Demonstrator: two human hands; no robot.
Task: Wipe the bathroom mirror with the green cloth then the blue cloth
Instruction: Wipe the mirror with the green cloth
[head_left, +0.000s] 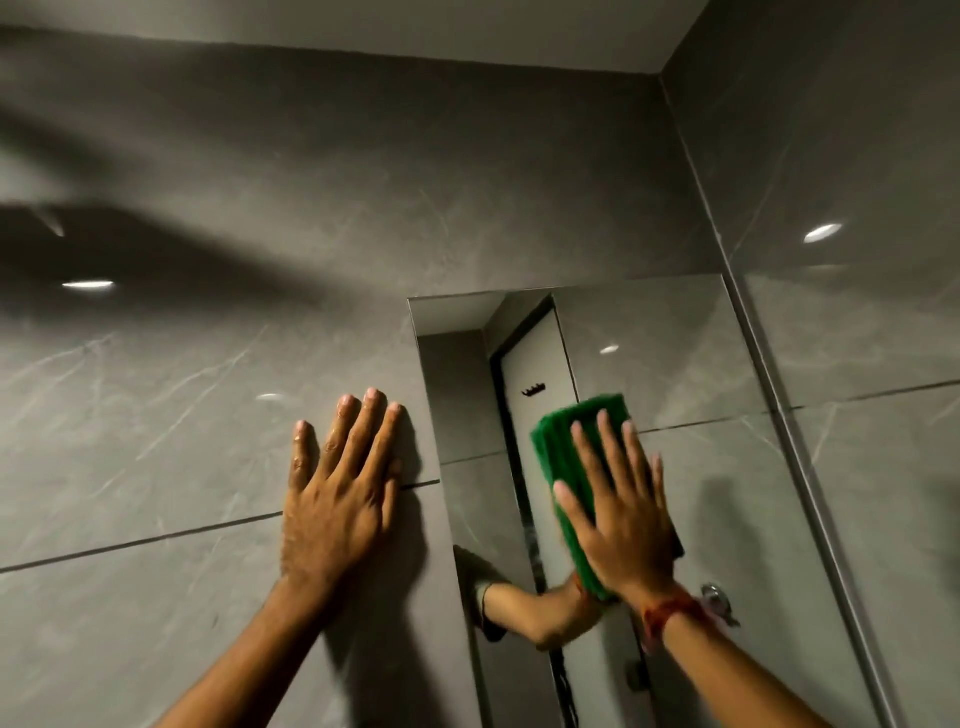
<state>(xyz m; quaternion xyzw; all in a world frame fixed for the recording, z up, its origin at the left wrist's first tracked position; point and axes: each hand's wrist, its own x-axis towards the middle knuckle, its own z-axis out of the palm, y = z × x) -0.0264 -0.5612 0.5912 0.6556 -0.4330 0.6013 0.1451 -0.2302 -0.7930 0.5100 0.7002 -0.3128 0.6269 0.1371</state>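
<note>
The bathroom mirror (691, 364) hangs on the grey tiled wall, right of centre, and reaches down past the bottom of the view. My right hand (621, 512) lies flat with fingers spread on the folded green cloth (558, 447), pressing it against the mirror glass near its middle. My left hand (337, 486) rests flat and empty on the wall tile just left of the mirror's edge. The blue cloth is not in view.
Grey marble-look tiles (208, 415) cover the wall around the mirror. A metal corner strip (779, 415) runs down the wall corner right of the mirror. The mirror reflects a door with hooks (534, 389) and my right forearm.
</note>
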